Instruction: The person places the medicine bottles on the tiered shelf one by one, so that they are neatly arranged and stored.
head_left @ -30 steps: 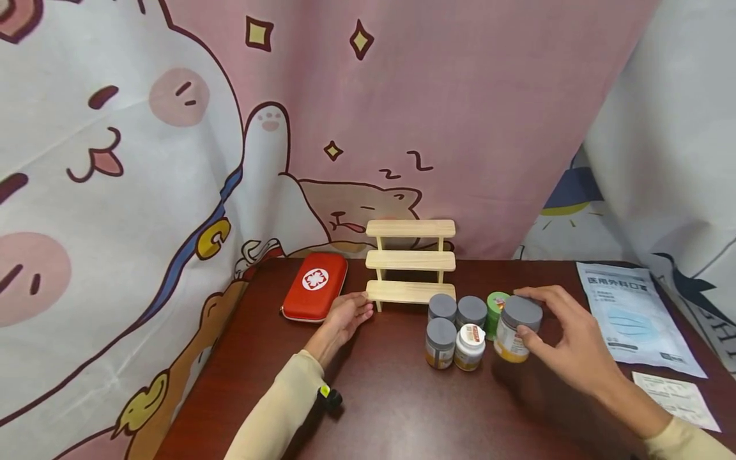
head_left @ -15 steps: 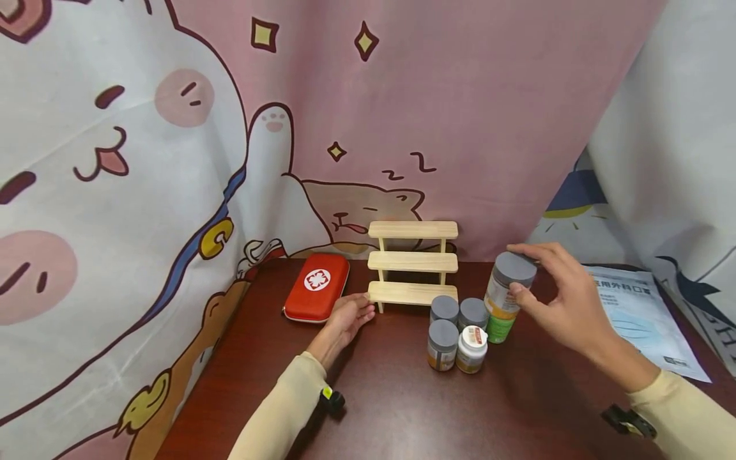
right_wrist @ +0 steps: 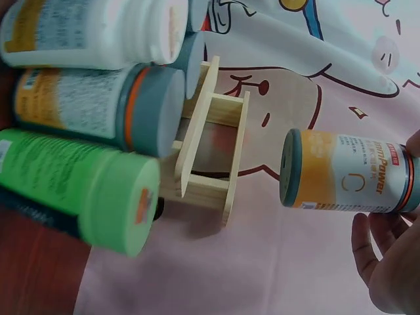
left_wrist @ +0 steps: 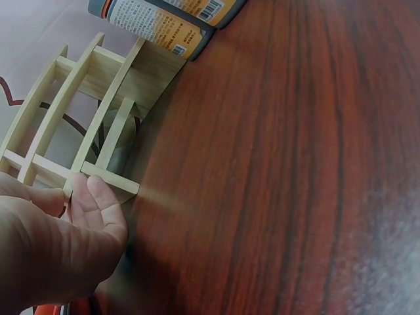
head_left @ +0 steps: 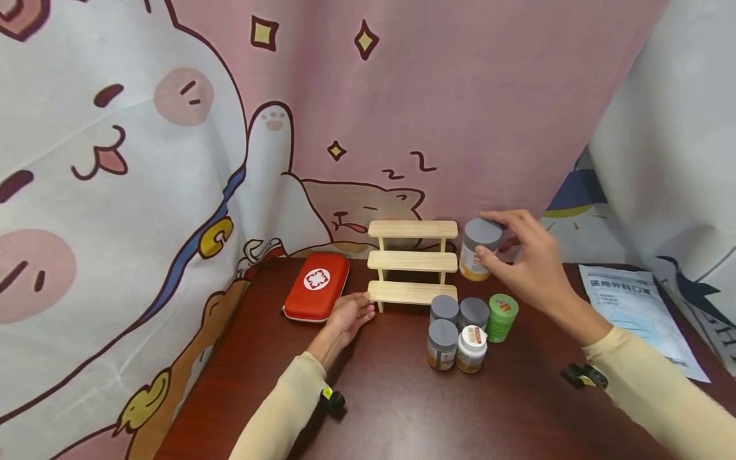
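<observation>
Right grip (right_wrist: pixel 394 259), cut off by the right edge, held a jar (right_wrist: pixel 348 172) at its lid end, a fingertip above and more fingers below. Jar ran sideways in frame, base to the left; label orange and white, "Power" legible, orange ring by the lid. Wooden rack (right_wrist: pixel 199 128) mid-frame, planks slanted, apart from the held jar. Left side: white bottle (right_wrist: pixel 85 33) on top, grey-lidded jar (right_wrist: pixel 79 105) next, green tub (right_wrist: pixel 72 184) lowest, fine print blurred. Grey lids (right_wrist: pixel 190 62) showed behind, mostly hidden. Reddish-brown surface (right_wrist: pixel 39 269) lower left; pink cloth (right_wrist: pixel 289 262) with cartoon outlines filled the background.
</observation>
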The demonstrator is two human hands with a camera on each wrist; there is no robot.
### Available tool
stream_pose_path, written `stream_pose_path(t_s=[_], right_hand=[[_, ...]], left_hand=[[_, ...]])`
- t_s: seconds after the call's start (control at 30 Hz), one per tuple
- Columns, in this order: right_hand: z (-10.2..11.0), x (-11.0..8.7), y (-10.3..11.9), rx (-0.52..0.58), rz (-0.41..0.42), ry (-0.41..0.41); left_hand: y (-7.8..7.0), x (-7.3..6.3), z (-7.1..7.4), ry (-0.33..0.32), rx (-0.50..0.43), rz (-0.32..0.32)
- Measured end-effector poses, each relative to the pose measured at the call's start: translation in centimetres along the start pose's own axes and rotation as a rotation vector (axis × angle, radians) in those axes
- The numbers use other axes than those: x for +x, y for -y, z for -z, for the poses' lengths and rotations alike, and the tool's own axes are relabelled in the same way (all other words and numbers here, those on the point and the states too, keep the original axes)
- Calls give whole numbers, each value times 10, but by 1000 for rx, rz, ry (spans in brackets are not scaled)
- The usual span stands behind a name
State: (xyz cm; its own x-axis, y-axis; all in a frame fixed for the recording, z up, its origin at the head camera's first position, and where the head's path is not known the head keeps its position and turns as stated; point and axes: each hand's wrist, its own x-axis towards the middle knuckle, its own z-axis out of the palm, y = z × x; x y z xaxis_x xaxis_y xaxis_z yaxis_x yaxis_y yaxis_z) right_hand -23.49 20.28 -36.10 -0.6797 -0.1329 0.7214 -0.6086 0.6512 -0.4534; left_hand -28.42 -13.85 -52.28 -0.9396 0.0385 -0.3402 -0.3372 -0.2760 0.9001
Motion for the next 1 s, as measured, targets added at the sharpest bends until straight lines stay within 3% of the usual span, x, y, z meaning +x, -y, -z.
stream_pose_path(t_s=[0.5,0.73,1.0], right_hand=[[-48,45,-1,179,-120,46],[-68,54,-3,189,-174,74],[-84,72,-1,211,-173,79]], left_hand=[[2,-1,1,-13,-4,-24],[6,-2,-1,-12,-33,-36],[7,-1,-4,11,-58,-45]])
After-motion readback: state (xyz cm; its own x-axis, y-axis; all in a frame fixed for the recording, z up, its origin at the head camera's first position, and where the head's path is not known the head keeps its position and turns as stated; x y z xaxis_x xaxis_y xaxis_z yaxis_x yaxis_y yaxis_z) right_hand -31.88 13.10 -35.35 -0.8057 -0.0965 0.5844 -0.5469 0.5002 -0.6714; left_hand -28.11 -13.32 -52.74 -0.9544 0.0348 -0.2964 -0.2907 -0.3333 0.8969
